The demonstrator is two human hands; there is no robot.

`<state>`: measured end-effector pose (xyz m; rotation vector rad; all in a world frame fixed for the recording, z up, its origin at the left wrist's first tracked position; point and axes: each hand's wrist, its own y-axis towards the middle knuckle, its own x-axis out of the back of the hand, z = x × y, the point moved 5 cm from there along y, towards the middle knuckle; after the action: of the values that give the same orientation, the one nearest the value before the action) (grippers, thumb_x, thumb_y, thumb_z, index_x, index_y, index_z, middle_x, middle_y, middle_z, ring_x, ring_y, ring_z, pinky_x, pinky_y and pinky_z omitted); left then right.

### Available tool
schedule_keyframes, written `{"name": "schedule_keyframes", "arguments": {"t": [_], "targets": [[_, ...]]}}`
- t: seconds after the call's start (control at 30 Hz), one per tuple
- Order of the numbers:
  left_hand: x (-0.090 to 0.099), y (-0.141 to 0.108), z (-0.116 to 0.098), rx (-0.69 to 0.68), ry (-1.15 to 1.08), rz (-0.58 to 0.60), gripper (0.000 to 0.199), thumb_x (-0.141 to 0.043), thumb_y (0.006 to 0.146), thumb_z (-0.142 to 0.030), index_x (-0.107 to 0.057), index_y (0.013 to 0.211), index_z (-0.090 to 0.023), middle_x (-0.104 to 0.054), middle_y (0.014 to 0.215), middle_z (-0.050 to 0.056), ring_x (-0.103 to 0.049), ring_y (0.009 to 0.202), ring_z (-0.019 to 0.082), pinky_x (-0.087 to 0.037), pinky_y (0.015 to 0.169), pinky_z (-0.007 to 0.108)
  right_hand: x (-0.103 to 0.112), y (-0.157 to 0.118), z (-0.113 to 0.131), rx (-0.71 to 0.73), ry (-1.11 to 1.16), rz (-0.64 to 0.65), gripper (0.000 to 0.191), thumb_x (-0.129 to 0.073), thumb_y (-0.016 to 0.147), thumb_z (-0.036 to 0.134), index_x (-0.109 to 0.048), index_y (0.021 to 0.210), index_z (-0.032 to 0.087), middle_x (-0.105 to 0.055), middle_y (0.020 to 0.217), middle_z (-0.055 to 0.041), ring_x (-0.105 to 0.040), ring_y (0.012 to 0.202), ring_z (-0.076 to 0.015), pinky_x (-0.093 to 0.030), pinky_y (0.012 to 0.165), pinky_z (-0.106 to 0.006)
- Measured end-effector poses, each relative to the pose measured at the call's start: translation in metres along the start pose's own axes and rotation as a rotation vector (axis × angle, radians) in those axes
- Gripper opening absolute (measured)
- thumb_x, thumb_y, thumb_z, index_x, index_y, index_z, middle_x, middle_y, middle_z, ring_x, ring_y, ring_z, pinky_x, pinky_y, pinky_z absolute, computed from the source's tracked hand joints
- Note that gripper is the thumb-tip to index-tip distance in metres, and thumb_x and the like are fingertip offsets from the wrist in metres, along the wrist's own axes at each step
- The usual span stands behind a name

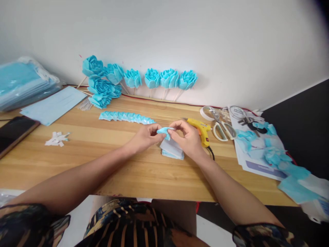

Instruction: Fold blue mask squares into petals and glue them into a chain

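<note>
Left hand (pixel 146 136), right hand (pixel 189 139) pinching folded blue piece (pixel 162 130); clear plastic bag (pixel 48 92) holding stacked blue sheets (pixel 17 79)

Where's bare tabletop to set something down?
Left patch: bounded by white scraps, the folded blue row and left forearm. Front patch: between left forearm, right forearm, table edge and folded stack. Crowded: right side, with glue gun, scissors and papers; back, with blue flowers.
</note>
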<state>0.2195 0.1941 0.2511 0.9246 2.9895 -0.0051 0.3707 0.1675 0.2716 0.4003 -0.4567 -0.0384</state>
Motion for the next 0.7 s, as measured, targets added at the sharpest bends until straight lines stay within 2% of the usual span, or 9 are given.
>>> {"name": "schedule_keyframes", "arguments": {"t": [0.2,0.4,0.7], "targets": [[0.001,0.001,0.001,0.013,-0.038,0.005,0.026,-0.068,0.073,-0.037,-0.053,0.071,-0.016,-0.049,0.057,-0.005,-0.041,0.052,0.007,-0.031,0.051,0.021,0.003,0.0,0.019,0.222,-0.24,-0.029,0.009,-0.06,0.085,0.017,-0.065,0.085,0.024,-0.069,0.08,-0.0014,-0.062,0.076,-0.0181,-0.049,0.073,-0.035],[0.002,0.0,-0.001,-0.004,-0.076,-0.013,0.025,-0.068,0.075,-0.036,-0.054,0.073,-0.016,-0.049,0.055,-0.005,-0.041,0.05,0.007,-0.031,0.05,0.021,0.003,-0.001,0.025,0.384,-0.291,-0.037,0.019,-0.058,0.087,0.013,-0.069,0.096,0.027,-0.073,0.09,-0.0034,-0.065,0.083,-0.0209,-0.05,0.077,-0.039],[0.005,0.0,0.0,-0.011,-0.098,-0.055,0.028,-0.07,0.075,-0.039,-0.055,0.074,-0.016,-0.048,0.056,-0.006,-0.042,0.051,0.007,-0.035,0.051,0.022,0.004,-0.003,0.022,0.413,-0.275,-0.019,0.039,-0.046,0.086,0.006,-0.073,0.103,0.029,-0.072,0.097,-0.0052,-0.065,0.089,-0.0216,-0.052,0.08,-0.042]]}}
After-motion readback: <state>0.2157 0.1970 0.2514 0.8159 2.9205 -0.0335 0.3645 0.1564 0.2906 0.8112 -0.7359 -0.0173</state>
